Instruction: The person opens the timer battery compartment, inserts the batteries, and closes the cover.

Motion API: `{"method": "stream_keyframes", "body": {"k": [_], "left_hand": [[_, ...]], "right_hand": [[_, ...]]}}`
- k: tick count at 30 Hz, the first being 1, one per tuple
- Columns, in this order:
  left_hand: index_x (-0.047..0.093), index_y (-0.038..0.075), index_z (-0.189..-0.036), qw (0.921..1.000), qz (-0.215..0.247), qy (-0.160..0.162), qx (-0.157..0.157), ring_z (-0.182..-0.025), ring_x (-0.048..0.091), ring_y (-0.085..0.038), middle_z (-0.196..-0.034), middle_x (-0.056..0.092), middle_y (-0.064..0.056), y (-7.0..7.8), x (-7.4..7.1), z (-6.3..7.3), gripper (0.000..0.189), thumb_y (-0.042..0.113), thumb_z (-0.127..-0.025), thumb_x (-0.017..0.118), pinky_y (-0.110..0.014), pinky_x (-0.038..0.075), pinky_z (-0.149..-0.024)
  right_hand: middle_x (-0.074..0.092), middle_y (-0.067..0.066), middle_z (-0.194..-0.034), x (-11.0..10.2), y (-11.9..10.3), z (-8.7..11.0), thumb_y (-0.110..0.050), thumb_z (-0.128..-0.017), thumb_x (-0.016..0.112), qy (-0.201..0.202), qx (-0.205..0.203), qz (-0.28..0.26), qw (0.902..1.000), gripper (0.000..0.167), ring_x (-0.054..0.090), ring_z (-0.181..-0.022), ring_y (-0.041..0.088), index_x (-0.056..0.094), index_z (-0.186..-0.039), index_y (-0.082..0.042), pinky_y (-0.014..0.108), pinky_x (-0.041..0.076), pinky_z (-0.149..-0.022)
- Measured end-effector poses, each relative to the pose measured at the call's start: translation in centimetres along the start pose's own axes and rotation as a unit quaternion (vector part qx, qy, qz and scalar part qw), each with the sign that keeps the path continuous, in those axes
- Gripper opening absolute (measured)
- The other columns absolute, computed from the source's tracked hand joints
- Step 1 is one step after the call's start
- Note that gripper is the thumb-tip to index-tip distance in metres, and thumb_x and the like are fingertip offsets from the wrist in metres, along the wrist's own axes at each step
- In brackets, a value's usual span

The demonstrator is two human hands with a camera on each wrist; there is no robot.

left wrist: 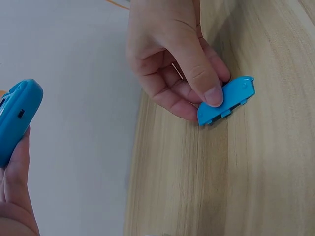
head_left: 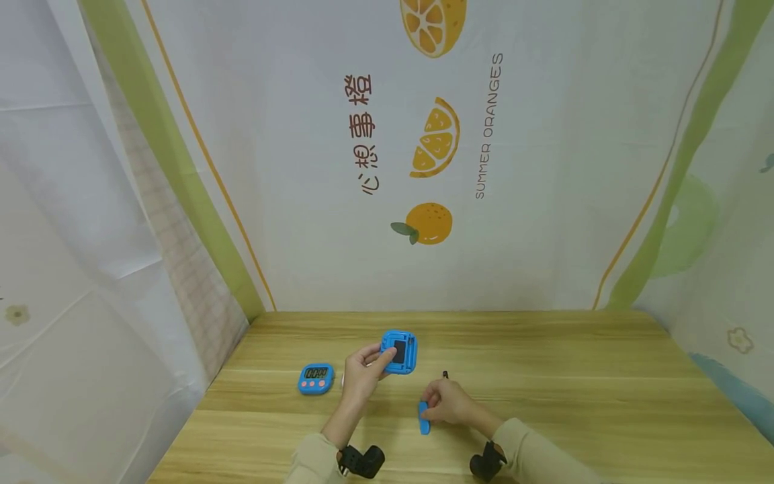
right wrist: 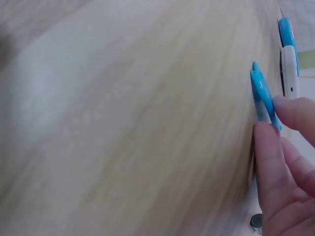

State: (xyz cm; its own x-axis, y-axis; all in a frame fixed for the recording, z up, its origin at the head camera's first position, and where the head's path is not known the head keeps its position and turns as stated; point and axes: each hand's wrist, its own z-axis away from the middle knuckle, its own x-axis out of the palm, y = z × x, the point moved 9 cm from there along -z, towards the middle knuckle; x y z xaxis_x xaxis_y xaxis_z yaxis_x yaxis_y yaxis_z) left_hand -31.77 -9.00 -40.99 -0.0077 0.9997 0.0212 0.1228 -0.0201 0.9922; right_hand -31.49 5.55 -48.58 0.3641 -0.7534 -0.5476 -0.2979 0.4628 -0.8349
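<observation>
My left hand point(head_left: 363, 373) holds up a blue digital timer point(head_left: 408, 356), its back facing me and an uncovered slot along one side. The thumb lies across the dark panel on that back. Lower and to the right, my right hand point(head_left: 450, 402) pinches a small blue battery cover point(head_left: 424, 420) between thumb and fingers, close over the table. Small tabs line one edge of the cover point(left wrist: 227, 101) in the left wrist view. That view also catches the side of the held timer point(left wrist: 22, 110).
On the wooden table point(head_left: 574, 390), a second blue timer point(head_left: 316, 379) with pink buttons lies left of my left hand. Beside it is a white device point(right wrist: 290, 71), mostly hidden in the head view. A small black-ended object point(head_left: 445, 374) lies just beyond my right hand. Printed cloth point(head_left: 532, 255) hangs behind.
</observation>
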Motion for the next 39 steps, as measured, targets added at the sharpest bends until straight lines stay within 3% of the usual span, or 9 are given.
{"method": "stream_keyframes", "body": {"k": [8, 13, 20, 32, 39], "left_hand": [[0.056, -0.008, -0.111, 0.9999, 0.005, -0.011, -0.002, -0.074, 0.063, -0.013, -0.091, 0.065, -0.014, 0.0, 0.1, 0.0, 0.046, 0.025, -0.080, 0.067, -0.027, 0.053, -0.068], [0.055, -0.008, -0.111, 0.9998, 0.015, -0.011, 0.000, -0.074, 0.063, -0.012, -0.091, 0.065, -0.014, -0.1, 0.0, 0.1, 0.045, 0.023, -0.081, 0.066, -0.028, 0.053, -0.069], [0.057, -0.008, -0.110, 0.9999, 0.008, -0.006, -0.003, -0.072, 0.063, -0.012, -0.090, 0.065, -0.015, -0.2, -0.2, 0.1, 0.044, 0.023, -0.080, 0.067, -0.030, 0.053, -0.069], [0.057, -0.009, -0.109, 0.9999, 0.000, -0.006, -0.008, -0.070, 0.062, -0.011, -0.091, 0.064, -0.018, 0.0, 0.0, 0.1, 0.044, 0.022, -0.080, 0.067, -0.032, 0.053, -0.069], [0.055, -0.013, -0.107, 0.9999, -0.009, -0.009, 0.000, -0.069, 0.062, -0.011, -0.090, 0.063, -0.022, 1.9, 0.2, 1.1, 0.039, 0.014, -0.082, 0.064, -0.028, 0.053, -0.065]], "right_hand": [[0.056, -0.001, -0.073, -0.7, -0.3, 0.2, -0.009, -0.071, 0.072, 0.005, -0.018, 0.004, 0.9998, 0.021, 0.051, -0.064, 0.010, 0.058, -0.084, 0.001, 0.020, 0.046, -0.052], [0.055, 0.002, -0.076, -3.1, -0.4, 0.0, -0.005, -0.075, 0.068, 0.056, -0.027, 0.015, 0.9979, 0.018, 0.051, -0.067, 0.013, 0.058, -0.087, 0.004, 0.021, 0.046, -0.055], [0.055, 0.004, -0.079, -6.1, 1.7, -0.2, -0.002, -0.076, 0.067, 0.111, 0.021, -0.015, 0.9934, 0.024, 0.053, -0.071, 0.015, 0.057, -0.096, 0.007, 0.023, 0.048, -0.060], [0.052, 0.010, -0.089, -5.7, 3.5, -0.3, -0.001, -0.068, 0.073, 0.072, 0.049, -0.001, 0.9962, 0.050, 0.054, -0.079, 0.021, 0.051, -0.112, 0.008, 0.032, 0.050, -0.068], [0.050, 0.009, -0.087, -5.5, 3.6, -0.6, 0.001, -0.066, 0.074, 0.050, 0.038, 0.017, 0.9979, 0.049, 0.052, -0.076, 0.019, 0.055, -0.111, 0.004, 0.031, 0.049, -0.064]]}}
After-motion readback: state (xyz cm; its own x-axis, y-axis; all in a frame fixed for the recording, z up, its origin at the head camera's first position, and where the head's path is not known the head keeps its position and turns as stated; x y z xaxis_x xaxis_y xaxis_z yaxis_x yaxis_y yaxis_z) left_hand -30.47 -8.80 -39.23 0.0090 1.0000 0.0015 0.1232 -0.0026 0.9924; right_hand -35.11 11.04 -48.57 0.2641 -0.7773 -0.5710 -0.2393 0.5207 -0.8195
